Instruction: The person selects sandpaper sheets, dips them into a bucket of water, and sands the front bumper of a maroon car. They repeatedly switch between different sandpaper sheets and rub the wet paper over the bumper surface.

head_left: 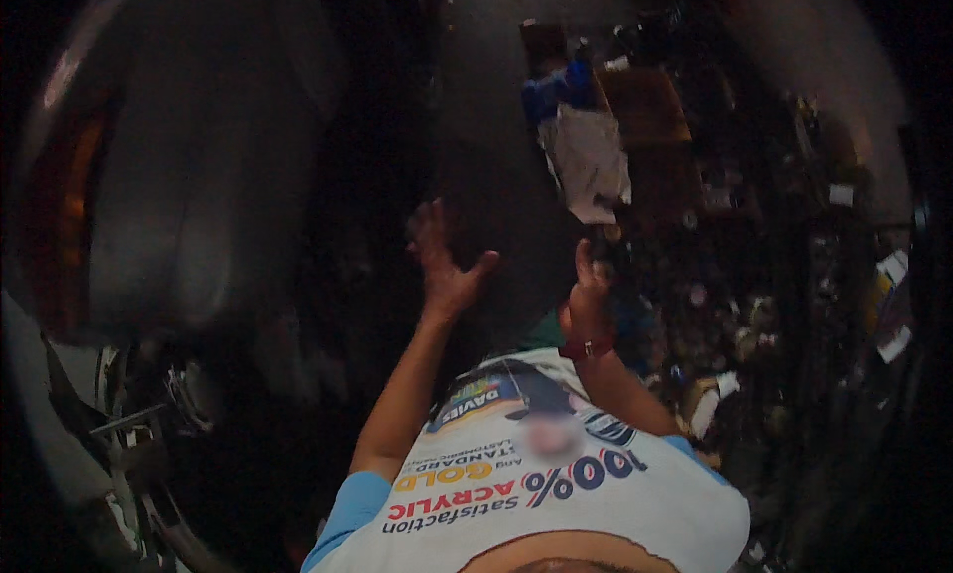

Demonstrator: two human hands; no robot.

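Note:
The scene is very dim. My left hand [447, 270] is raised in the middle, its fingers stretched out and the thumb held apart to the right. Nothing shows in it. Across from it, my right hand [588, 293] points away from me with a finger or thumb extended; its other fingers are lost in shadow. A dark red band [586, 349] circles the right wrist. Between and beyond the hands lies a dark grey, smooth surface [516, 211], whose kind I cannot make out. Whether either hand touches it cannot be told.
A crumpled pale sheet or bag [588, 161] lies beyond the right hand, with blue material [558, 88] and a brown box-like thing [645, 106] close by. Cluttered small items [735, 325] spread on the right. A large dark rounded form [189, 196] stands left, above metal bars [129, 424].

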